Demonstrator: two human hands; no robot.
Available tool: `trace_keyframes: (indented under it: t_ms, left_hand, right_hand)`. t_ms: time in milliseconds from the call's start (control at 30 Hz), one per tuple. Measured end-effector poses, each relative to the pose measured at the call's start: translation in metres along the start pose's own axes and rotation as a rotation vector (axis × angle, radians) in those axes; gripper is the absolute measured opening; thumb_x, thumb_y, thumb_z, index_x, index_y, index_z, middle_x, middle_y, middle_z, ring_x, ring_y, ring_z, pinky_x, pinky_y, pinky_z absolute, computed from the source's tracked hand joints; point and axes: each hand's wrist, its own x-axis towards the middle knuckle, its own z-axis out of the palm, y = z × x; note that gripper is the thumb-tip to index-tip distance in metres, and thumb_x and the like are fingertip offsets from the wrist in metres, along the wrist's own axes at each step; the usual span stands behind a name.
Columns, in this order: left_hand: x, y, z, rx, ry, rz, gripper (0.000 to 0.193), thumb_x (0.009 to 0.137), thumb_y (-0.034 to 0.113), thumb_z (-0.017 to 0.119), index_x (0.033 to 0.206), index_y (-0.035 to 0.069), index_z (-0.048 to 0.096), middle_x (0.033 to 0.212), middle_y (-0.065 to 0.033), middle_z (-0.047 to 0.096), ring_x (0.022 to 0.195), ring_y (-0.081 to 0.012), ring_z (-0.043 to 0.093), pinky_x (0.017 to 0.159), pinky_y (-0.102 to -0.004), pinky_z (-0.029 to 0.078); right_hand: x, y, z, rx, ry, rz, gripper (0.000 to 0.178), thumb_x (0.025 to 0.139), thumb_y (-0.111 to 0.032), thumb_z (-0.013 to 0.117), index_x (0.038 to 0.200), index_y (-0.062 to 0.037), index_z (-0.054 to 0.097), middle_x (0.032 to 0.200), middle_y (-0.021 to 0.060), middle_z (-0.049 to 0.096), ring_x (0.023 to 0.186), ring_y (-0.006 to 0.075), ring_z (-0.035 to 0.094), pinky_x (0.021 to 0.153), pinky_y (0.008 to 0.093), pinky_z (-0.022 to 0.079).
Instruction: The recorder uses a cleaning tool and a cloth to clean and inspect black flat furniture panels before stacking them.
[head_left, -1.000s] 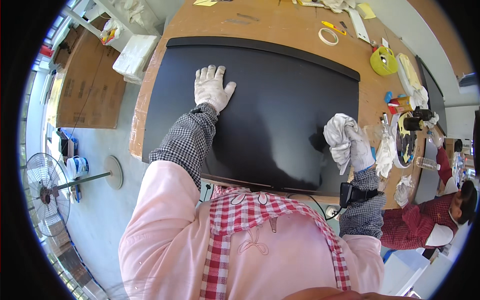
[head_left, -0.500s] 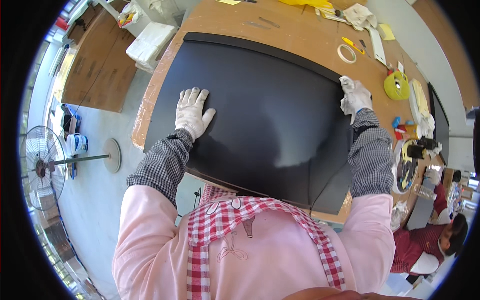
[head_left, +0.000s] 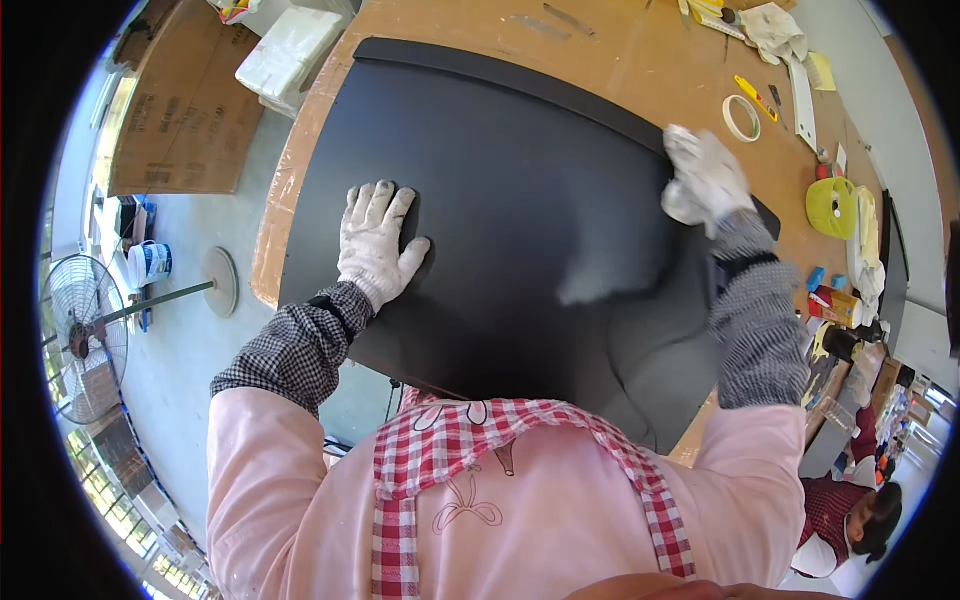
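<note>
A large black panel (head_left: 480, 180) with a raised strip along its far edge lies flat on the brown table. My left hand (head_left: 373, 245), in a white glove with greyed fingertips, rests palm down on the panel's left part, fingers spread. At the panel's far right edge, my right hand (head_left: 718, 178), also gloved, is bent round a crumpled white cloth (head_left: 682, 204). Motion blurs that hand, and its fingers partly hide the cloth. A thin dark cord (head_left: 612, 350) lies across the panel's near right part.
Right of the panel lie a tape roll (head_left: 741, 119), a yellow utility knife (head_left: 756, 98) and a yellow-green basket (head_left: 831, 208). A standing fan (head_left: 80, 338) and a cardboard box (head_left: 185, 110) are on the left. Another person (head_left: 825, 515) works at the lower right.
My right hand has shifted slightly with the cloth along the panel's right end and is now blurred. The left hand stays flat on the panel. The whole view has tilted a little.
</note>
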Motion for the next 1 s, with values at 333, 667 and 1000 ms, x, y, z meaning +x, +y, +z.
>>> trace_keyframes:
  t_ms: [333,667,1000]
  left_hand:
    - [0.021,0.015,-0.007,-0.043,-0.028,0.058,0.072,0.079,0.034,0.071,0.141,0.006,0.049,0.146,-0.0256,0.044,0.140,-0.0443,0.036,0.123,-0.0562,0.021]
    - [-0.010,-0.007,-0.001,-0.004,0.021,0.005,0.070,0.078,0.031,0.072,0.140,0.004,0.051,0.144,-0.0258,0.047,0.138,-0.0452,0.038,0.123,-0.0557,0.023]
    - [0.004,0.002,0.006,0.022,0.146,0.052,0.064,0.079,0.038,0.074,0.133,0.007,0.056,0.139,-0.0209,0.052,0.135,-0.0398,0.043,0.122,-0.0536,0.024]
  right_hand:
    - [0.079,0.035,0.116,0.228,0.267,-0.625,0.062,0.067,-0.012,0.070,0.127,0.0000,0.061,0.133,0.0171,0.061,0.122,0.0296,0.059,0.104,0.0351,0.049]
    - [0.045,-0.063,0.002,0.038,-0.091,0.085,0.035,0.065,-0.021,0.065,0.097,-0.0066,0.066,0.096,0.0148,0.064,0.094,0.0361,0.063,0.081,0.0434,0.053]
    - [-0.051,0.044,-0.013,0.385,0.137,1.022,0.044,0.098,-0.052,0.060,0.100,-0.0077,0.054,0.073,0.0134,0.062,0.060,0.0231,0.066,0.055,0.0371,0.052]
